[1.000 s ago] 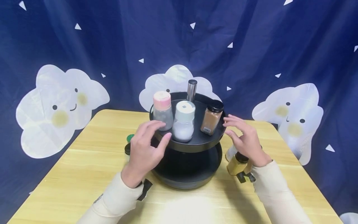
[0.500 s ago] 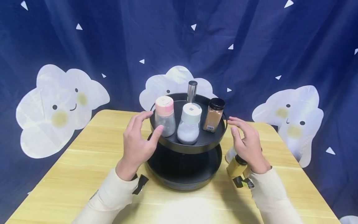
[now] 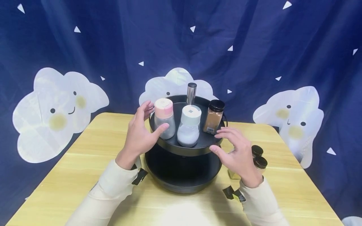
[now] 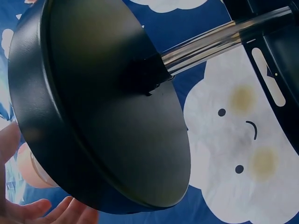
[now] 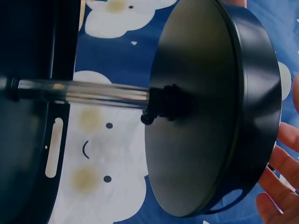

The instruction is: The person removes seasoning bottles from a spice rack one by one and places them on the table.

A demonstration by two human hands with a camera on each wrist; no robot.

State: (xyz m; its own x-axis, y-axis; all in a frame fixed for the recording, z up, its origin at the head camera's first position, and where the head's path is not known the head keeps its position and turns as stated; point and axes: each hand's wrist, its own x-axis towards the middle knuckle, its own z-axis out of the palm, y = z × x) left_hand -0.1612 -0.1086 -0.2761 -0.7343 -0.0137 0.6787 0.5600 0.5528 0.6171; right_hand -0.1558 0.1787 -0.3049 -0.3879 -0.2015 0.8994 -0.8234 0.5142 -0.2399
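Observation:
A black two-tier round rack (image 3: 183, 151) stands on the table. On its upper tray are a pink-capped shaker jar (image 3: 164, 121), a white-capped jar of white contents (image 3: 188, 131) and a black-lidded jar of brown powder (image 3: 214, 117). My left hand (image 3: 138, 133) is spread about the pink-capped jar at the tray's left rim; whether it touches is unclear. Beside the front right rim, near the brown jar, my right hand (image 3: 236, 152) has its fingers apart and holds nothing. Both wrist views show the upper tray's underside, its metal pole (image 5: 103, 93) and fingers near the rim.
Black-lidded jars (image 3: 260, 162) stand on the wooden table right of the rack, partly behind my right hand. A metal post with a black top (image 3: 191, 94) rises from the upper tray. A blue cloud-print curtain (image 3: 181, 34) hangs behind the table.
The upper tray has turned slightly, its front jars shifting rightward relative to the post. My left hand went from the front left back around the pink-capped jar; my right hand came forward and left.

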